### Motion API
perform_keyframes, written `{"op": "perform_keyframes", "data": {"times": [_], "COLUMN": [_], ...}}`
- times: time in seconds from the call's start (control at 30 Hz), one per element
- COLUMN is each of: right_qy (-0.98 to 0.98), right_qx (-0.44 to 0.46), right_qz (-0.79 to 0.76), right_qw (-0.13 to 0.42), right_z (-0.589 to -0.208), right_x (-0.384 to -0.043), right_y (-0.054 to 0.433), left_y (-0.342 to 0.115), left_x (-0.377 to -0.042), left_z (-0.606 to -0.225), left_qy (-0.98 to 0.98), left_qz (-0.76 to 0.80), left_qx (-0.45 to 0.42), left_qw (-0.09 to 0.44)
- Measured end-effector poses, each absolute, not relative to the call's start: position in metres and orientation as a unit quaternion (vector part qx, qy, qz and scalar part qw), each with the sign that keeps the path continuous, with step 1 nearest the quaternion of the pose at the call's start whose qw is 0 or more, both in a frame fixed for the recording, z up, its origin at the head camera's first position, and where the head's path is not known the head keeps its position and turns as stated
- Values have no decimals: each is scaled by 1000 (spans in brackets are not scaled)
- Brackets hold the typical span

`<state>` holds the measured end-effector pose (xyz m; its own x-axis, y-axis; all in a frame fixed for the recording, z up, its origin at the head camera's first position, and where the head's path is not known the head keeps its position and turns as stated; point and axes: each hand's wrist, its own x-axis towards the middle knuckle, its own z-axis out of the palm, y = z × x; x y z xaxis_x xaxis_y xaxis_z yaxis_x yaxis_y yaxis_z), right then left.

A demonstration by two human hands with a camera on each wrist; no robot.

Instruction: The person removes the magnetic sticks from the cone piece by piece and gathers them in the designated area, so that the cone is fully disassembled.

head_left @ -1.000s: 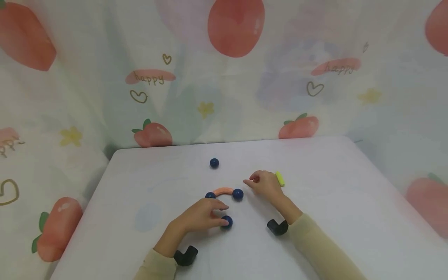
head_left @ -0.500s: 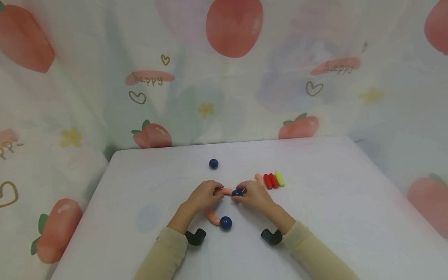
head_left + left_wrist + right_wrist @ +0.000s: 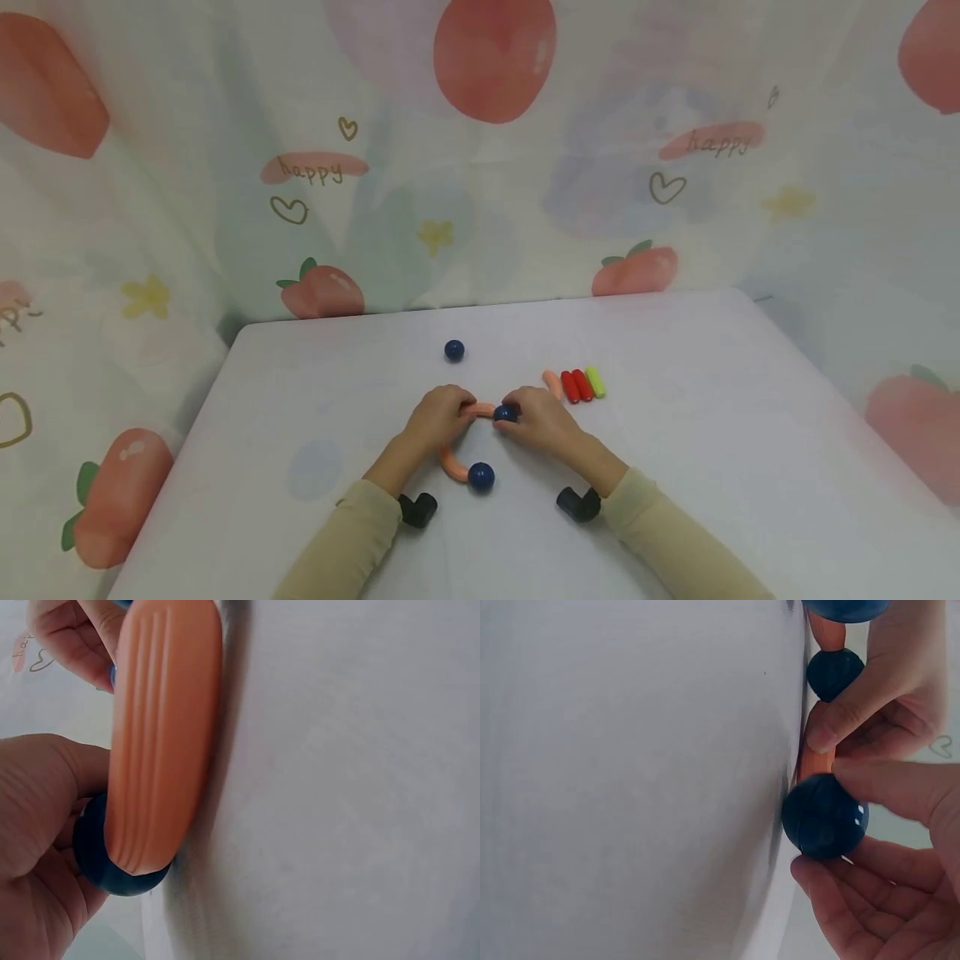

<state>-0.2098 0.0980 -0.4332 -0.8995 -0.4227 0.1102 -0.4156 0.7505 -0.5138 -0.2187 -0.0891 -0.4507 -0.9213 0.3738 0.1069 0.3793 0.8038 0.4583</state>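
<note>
My left hand grips a curved orange rod, thumb flat along it in the right wrist view. At the rod's right end, a dark blue ball is pinched between the thumb and fingers of my right hand. Another blue ball sits at the rod's other end, hidden by my left hand in the head view. From there a second curved orange rod bends toward me and ends at a blue ball. This rod fills much of the left wrist view.
A lone blue ball lies farther back on the white table. Behind my right hand lie an orange rod, two red rods and a yellow-green rod side by side. A patterned cloth hangs behind the table.
My left hand has moved up from the near ball to the upper orange rod. My right hand has come left from beside the loose rods and now pinches the right-hand ball.
</note>
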Motion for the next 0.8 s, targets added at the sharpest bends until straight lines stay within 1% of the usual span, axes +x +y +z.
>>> {"op": "perform_keyframes", "data": {"times": [0.13,0.27,0.43,0.6,0.8], "right_qy": [933,935,934,936,938], "right_qx": [-229,-215,-197,-179,-164], "right_qz": [-277,-280,-292,-298,-300], "right_qw": [16,38,58,55,57], "right_z": [-434,-434,-432,-432,-434], "right_x": [-208,-201,-197,-203,-218], "right_y": [99,105,114,120,119], "left_y": [-90,-91,-97,-100,-101], "left_x": [-219,-217,-215,-216,-217], "left_z": [-452,-450,-450,-453,-455], "left_qy": [-949,-944,-945,-939,-933], "left_qz": [-245,-258,-267,-276,-292], "left_qx": [-198,-206,-191,-205,-210], "left_qw": [2,1,-9,-12,-19]}}
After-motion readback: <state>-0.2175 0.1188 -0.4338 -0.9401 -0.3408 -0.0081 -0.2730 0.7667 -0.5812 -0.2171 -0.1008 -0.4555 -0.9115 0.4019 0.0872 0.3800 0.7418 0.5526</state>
